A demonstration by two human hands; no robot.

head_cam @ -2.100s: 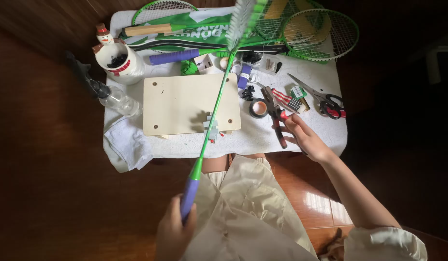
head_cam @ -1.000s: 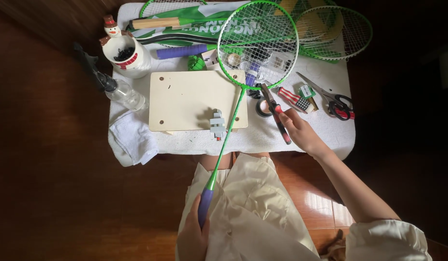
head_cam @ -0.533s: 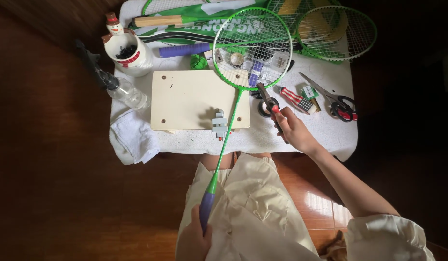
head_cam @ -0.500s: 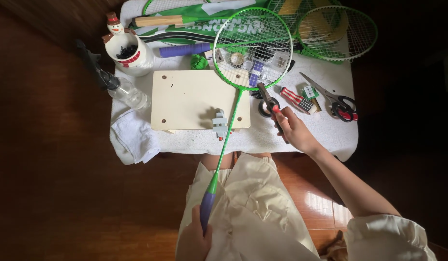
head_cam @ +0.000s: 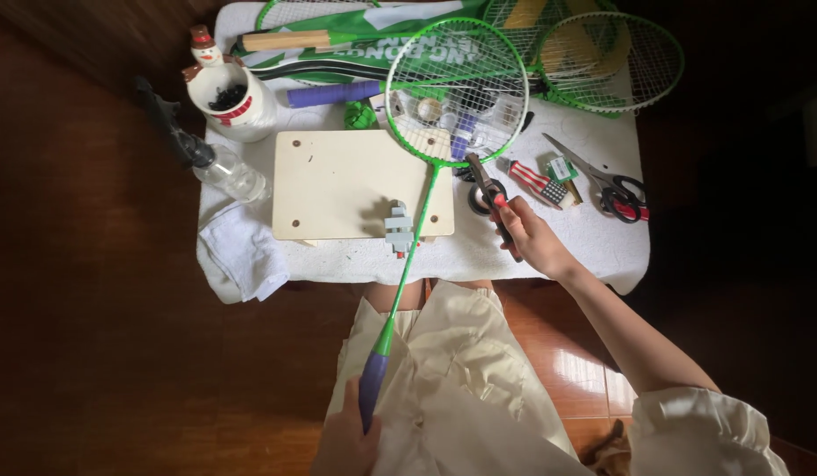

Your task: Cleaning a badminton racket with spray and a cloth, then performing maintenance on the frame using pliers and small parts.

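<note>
The left hand (head_cam: 346,441), at the bottom edge, grips the purple handle of the green racket (head_cam: 426,176), whose head lies over small clutter at upper centre. Its shaft crosses the wooden board (head_cam: 346,181) and a grey clamp (head_cam: 398,227). Right of centre, the right hand (head_cam: 532,238) seems closed around red-handled pliers (head_cam: 486,189), with scissors (head_cam: 602,176) just beyond.

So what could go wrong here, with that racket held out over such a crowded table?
The left hand holds the green racket only at its handle end, so the head could dip and knock the small items lying under it. The right hand holds red-handled pliers right beside the strings, which might get nicked. The clear bottle lies near the table edge and might roll off.
</note>
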